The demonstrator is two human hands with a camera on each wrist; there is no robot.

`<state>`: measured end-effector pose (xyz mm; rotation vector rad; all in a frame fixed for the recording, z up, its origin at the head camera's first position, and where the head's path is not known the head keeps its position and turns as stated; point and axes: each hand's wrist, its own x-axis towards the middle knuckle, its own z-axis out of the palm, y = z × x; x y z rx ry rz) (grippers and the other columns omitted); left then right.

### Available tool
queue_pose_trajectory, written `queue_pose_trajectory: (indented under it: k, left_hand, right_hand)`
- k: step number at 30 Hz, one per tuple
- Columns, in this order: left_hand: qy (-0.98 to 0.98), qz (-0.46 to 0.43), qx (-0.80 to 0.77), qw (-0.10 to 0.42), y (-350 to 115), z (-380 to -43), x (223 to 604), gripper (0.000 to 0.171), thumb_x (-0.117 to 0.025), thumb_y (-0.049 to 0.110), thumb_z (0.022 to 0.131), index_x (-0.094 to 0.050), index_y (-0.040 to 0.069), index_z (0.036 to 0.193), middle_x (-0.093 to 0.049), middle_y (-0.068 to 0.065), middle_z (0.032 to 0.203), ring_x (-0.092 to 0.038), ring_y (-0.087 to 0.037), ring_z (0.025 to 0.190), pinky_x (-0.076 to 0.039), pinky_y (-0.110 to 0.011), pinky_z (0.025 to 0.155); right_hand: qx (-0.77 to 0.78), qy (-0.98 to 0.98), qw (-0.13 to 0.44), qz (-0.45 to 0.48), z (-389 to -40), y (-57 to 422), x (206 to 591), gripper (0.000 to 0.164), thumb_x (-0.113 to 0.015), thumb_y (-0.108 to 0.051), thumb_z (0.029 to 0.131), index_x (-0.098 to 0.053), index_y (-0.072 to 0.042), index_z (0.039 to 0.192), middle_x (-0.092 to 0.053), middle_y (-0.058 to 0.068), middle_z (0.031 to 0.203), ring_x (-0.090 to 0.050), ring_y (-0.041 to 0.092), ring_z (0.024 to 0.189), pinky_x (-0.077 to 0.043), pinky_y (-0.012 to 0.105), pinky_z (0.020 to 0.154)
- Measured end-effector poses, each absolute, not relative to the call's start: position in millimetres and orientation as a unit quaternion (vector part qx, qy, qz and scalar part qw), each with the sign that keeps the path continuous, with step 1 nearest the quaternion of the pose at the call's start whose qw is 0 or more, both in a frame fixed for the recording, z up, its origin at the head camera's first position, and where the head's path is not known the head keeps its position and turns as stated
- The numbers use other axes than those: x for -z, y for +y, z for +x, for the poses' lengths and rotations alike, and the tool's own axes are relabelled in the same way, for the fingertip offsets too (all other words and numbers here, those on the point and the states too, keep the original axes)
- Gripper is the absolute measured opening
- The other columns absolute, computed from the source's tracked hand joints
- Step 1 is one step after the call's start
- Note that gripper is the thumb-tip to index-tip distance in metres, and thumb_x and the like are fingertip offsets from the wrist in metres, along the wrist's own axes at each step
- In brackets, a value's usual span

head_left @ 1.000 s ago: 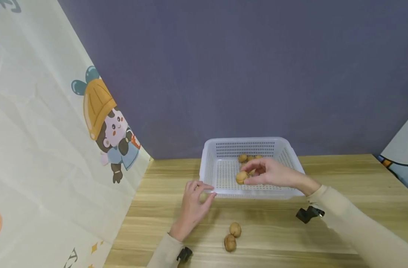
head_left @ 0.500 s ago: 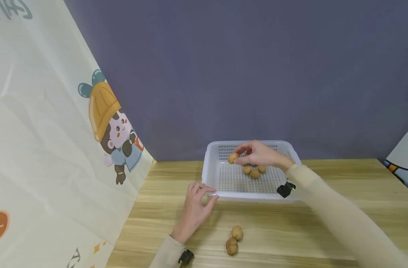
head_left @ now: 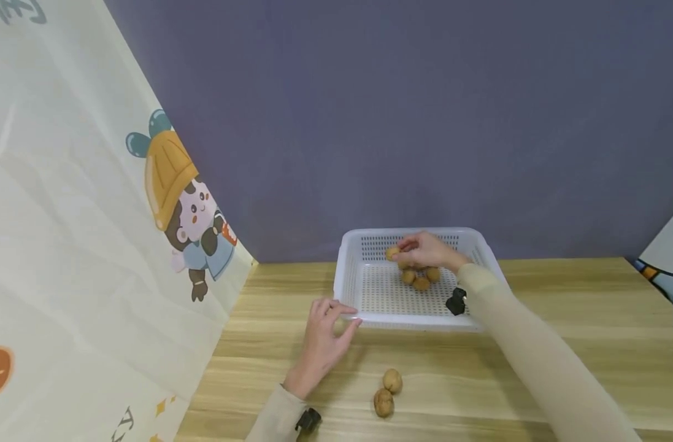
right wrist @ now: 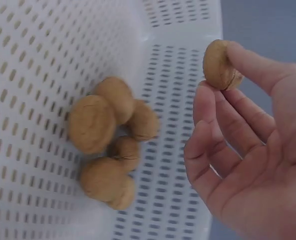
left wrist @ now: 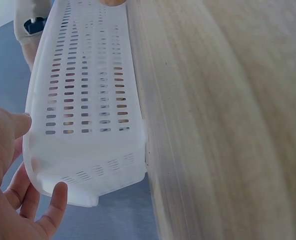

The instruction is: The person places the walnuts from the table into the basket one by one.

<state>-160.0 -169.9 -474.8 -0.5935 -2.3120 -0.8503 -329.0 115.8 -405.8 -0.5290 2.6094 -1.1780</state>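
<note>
A walnut [head_left: 392,253] is pinched between the thumb and fingertips of my right hand [head_left: 427,250], over the back part of a white perforated plastic basket [head_left: 424,321]. The right wrist view shows this walnut [right wrist: 216,65] above the basket floor, apart from the cluster of several walnuts [right wrist: 92,125] lying there. My left hand [head_left: 322,341] holds the basket's near left corner, thumb on one side of the rim and fingers on the other. In the left wrist view, that hand [left wrist: 8,170] is at the basket's end.
Two walnuts, one lighter [head_left: 392,380] and one darker [head_left: 383,403], lie touching on the wooden table [head_left: 469,393] in front of the basket. Behind the basket rises a dark blue-grey wall [head_left: 402,123]. A white sheet with cartoon prints [head_left: 65,245] stands on the left.
My right hand has carried the walnut from the front middle of the basket toward its back, then slightly right and close over the other walnuts. My left hand stays at the corner.
</note>
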Motion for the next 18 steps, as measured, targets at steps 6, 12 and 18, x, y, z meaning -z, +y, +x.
queue_pose_trajectory:
  k: [6, 12, 18]
  left_hand:
    - [-0.872, -0.224, 0.321, 0.294, -170.3, -161.0, 473.3, 0.021, -0.088, 0.02, 0.086, -0.078, 0.014, 0.104, -0.063, 0.0, 0.1, -0.055, -0.017, 0.104, -0.053, -0.034, 0.09]
    - [-0.872, -0.223, 0.317, 0.297, -170.4, -160.9, 472.9, 0.021, -0.089, 0.02, 0.085, -0.078, 0.014, 0.103, -0.063, 0.001, 0.099, -0.056, -0.018, 0.104, -0.053, -0.035, 0.09]
    - [-0.873, -0.225, 0.314, 0.298, -170.9, -162.5, 474.1, 0.021, -0.088, 0.021, 0.086, -0.078, 0.015, 0.103, -0.063, 0.001, 0.098, -0.056, -0.018, 0.104, -0.053, -0.034, 0.09]
  right_hand:
    - [0.382, 0.899, 0.13, -0.168, -337.5, 114.0, 425.4, 0.057, -0.077, -0.037, 0.098, -0.064, 0.002, 0.137, -0.071, 0.021, 0.132, -0.072, 0.032, 0.11, -0.059, 0.048, 0.099]
    - [0.376, 0.898, 0.159, -0.164, -344.0, 114.2, 445.5, 0.054, -0.08, -0.034, 0.096, -0.067, 0.001, 0.136, -0.073, 0.018, 0.128, -0.069, 0.021, 0.096, -0.059, 0.033, 0.08]
    - [0.384, 0.891, 0.173, -0.168, -347.4, 114.6, 452.8, 0.054, -0.082, -0.027, 0.094, -0.067, 0.003, 0.136, -0.074, 0.021, 0.127, -0.069, 0.015, 0.085, -0.059, 0.026, 0.07]
